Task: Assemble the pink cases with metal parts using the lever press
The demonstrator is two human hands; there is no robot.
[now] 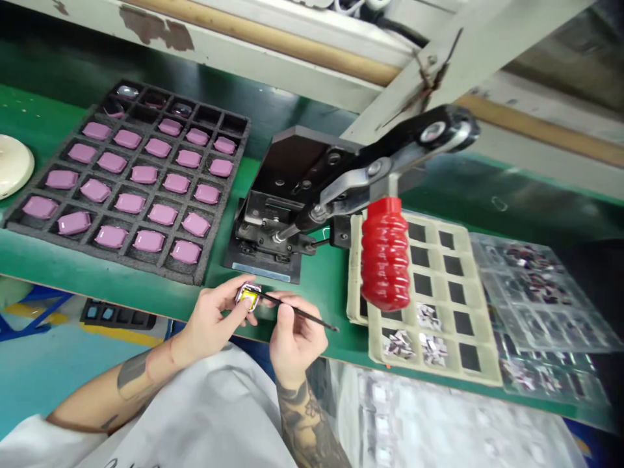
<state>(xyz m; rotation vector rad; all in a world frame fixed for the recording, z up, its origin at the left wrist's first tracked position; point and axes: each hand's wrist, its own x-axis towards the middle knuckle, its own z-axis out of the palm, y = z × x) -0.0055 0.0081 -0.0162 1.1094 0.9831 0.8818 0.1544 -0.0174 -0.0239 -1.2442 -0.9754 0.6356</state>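
Between the thumb and fingers of my left hand (214, 315) is a small watch case (248, 296) with a pale rim, its inner side showing bright yellow. My right hand (298, 335) is closed around slim black tweezers (312, 317), whose tip reaches into the watch case. Both hands are close together at the bench's front edge, just in front of a black hand press (273, 221). The exact spot the tip touches is too small to make out.
To the left, a dark foam tray (195, 270) holds rows of purple-faced watch cases (149, 240). The press's red handle (385, 257) hangs at right, over a cream compartment tray (480, 312) with small metallic pieces (433, 351). Clear plastic trays (580, 325) lie farther right.
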